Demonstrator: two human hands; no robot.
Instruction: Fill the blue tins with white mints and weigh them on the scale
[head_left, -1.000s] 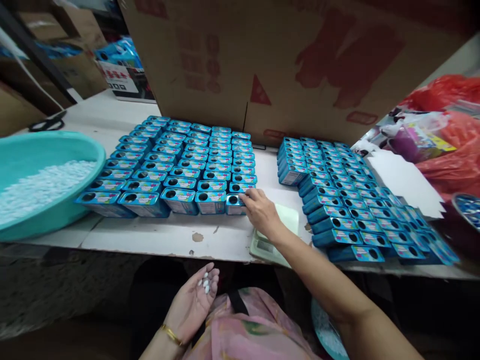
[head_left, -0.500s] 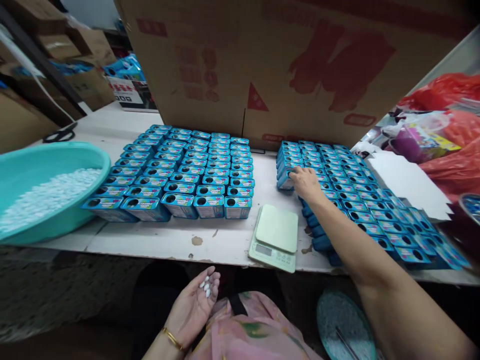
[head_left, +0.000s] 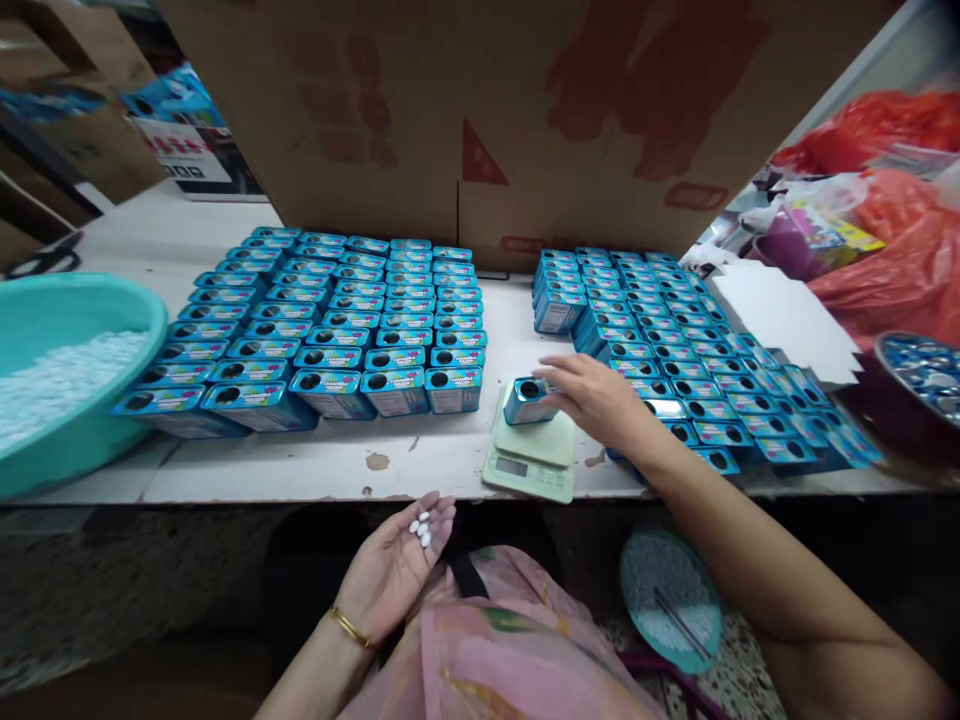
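Note:
My left hand (head_left: 409,545) lies palm up above my lap, fingers slightly curled, cupping several small white oval candies (head_left: 424,530). On the pale green digital scale (head_left: 531,470), toward the back of its platform, stands a small blue tin (head_left: 525,403) with a dark round opening in its top. The fingers of my right hand (head_left: 589,395) close around the right side of this tin and hide that end. Several rows of similar blue tins (head_left: 330,385) stand left of the scale, and another block of blue tins (head_left: 694,390) stands to the right.
A turquoise basin (head_left: 142,340) of white candies sits at the table's left. Behind the tins rises a large cardboard box (head_left: 420,205). White card sheets (head_left: 784,315) and red plastic bags (head_left: 881,270) are at right. Below the table edge is a tub (head_left: 667,590) with a stick.
My right hand has brought a tin from the front of the right block's left column onto the scale. My left hand still cups the candies. The view has shifted slightly.

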